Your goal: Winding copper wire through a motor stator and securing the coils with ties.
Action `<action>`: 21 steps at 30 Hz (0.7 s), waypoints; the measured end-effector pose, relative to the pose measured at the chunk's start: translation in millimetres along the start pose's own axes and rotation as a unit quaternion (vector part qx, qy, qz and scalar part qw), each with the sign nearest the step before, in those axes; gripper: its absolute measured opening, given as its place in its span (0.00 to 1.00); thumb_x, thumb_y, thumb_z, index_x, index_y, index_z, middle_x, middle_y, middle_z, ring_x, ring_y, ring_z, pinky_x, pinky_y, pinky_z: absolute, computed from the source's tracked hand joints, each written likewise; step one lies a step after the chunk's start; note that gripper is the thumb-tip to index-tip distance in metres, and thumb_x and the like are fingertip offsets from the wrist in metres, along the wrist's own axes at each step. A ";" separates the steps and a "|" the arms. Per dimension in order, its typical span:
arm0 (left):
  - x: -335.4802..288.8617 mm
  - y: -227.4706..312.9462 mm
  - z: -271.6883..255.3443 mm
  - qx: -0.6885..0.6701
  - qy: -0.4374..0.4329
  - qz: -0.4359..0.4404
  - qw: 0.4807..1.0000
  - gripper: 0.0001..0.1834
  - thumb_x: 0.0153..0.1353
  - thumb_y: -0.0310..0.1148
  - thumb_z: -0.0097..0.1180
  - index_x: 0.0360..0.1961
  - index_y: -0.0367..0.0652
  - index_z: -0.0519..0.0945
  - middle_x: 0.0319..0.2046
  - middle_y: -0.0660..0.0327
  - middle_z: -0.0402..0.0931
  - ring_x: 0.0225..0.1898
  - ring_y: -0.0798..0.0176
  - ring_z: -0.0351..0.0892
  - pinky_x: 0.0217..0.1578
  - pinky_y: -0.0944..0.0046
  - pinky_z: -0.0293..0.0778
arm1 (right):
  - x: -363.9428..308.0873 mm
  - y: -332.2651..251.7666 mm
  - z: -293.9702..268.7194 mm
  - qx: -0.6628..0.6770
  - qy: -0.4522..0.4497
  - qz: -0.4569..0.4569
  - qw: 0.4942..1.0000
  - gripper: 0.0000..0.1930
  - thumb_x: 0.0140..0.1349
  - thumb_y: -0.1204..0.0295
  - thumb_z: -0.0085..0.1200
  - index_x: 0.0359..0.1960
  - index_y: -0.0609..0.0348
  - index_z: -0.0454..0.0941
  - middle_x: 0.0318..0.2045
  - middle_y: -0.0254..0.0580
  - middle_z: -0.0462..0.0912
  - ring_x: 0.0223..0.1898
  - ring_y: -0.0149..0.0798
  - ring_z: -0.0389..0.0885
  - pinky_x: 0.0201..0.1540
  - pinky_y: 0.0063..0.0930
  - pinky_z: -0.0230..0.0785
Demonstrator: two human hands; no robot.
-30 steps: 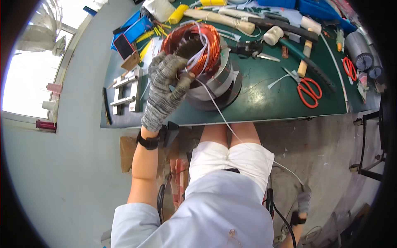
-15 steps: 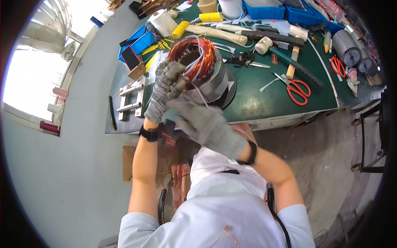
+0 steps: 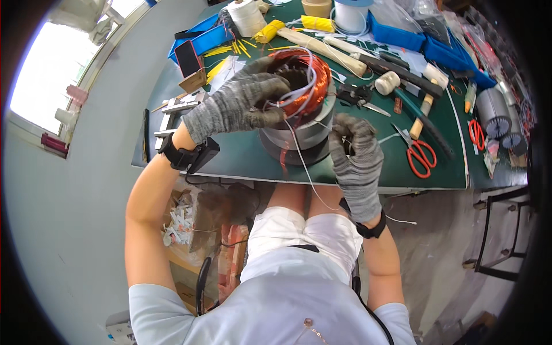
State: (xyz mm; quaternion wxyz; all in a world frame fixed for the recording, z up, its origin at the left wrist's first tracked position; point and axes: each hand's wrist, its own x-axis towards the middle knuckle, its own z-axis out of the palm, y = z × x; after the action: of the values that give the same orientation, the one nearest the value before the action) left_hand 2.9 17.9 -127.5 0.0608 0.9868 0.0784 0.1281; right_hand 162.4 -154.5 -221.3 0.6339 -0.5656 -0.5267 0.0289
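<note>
A motor stator (image 3: 290,138) with a grey metal body stands near the front edge of the green table, on a dark round base. Orange copper windings (image 3: 315,95) bulge from its top, with white sleeved leads (image 3: 312,75) looping over them. My left hand (image 3: 244,98), in a grey knit glove, closes its thumb and fingers on the left side of the windings. Right of the stator, my gloved right hand (image 3: 356,158) has curled fingers pinched together; what they hold is too small to make out. A white cord (image 3: 303,164) hangs from the windings, passing behind my right wrist.
Red-handled scissors (image 3: 421,159), a green-handled mallet (image 3: 417,109) and black pliers (image 3: 352,94) lie to the right. Metal bars (image 3: 169,123) and a phone on a stand (image 3: 188,60) are left. Blue trays (image 3: 397,34), a thread spool (image 3: 246,18) and yellow sleeving stand behind.
My right hand has moved from across the stator's front to its right side, its fingers curling. My left hand has shifted over the windings, and the white cord now hangs toward my lap.
</note>
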 end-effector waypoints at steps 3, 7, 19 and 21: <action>10.7 -6.5 5.6 -0.009 -0.029 -0.024 0.999 0.28 0.45 0.39 0.59 0.51 0.45 0.71 0.52 0.51 0.67 0.58 0.49 0.61 0.62 0.52 0.46 | 21.3 3.8 26.4 -0.115 0.015 -0.118 0.986 0.16 0.49 0.78 0.50 0.43 0.54 0.71 0.35 0.45 0.74 0.37 0.49 0.73 0.40 0.37 0.66; 24.5 -14.6 5.1 0.062 -0.155 0.118 0.979 0.31 0.45 0.40 0.57 0.53 0.48 0.69 0.56 0.55 0.63 0.60 0.57 0.58 0.63 0.51 0.43 | 15.1 11.7 52.2 -0.129 0.050 -0.127 0.982 0.22 0.47 0.73 0.51 0.47 0.49 0.67 0.42 0.47 0.69 0.44 0.50 0.67 0.49 0.41 0.57; -13.0 25.0 19.7 0.139 0.225 -0.081 0.961 0.41 0.46 0.58 0.53 0.60 0.50 0.60 0.64 0.64 0.50 0.67 0.54 0.37 0.60 0.40 0.22 | 68.5 -23.0 1.0 0.126 -0.083 0.003 0.988 0.17 0.59 0.76 0.45 0.51 0.61 0.66 0.43 0.46 0.74 0.44 0.38 0.74 0.47 0.27 0.66; -18.8 31.8 17.3 0.176 0.125 -0.071 0.974 0.29 0.52 0.43 0.55 0.54 0.42 0.65 0.56 0.54 0.63 0.65 0.49 0.47 0.62 0.44 0.31 | 43.3 -9.2 -2.5 0.240 -0.049 0.263 0.933 0.18 0.60 0.75 0.44 0.53 0.58 0.65 0.42 0.41 0.74 0.43 0.32 0.74 0.45 0.23 0.66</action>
State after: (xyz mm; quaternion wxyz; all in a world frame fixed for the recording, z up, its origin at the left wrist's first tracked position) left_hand -6.1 -18.2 -144.3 -0.1157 0.9500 0.1763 0.2304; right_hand 178.1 -132.1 -186.5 0.6937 -0.5126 -0.3674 0.3478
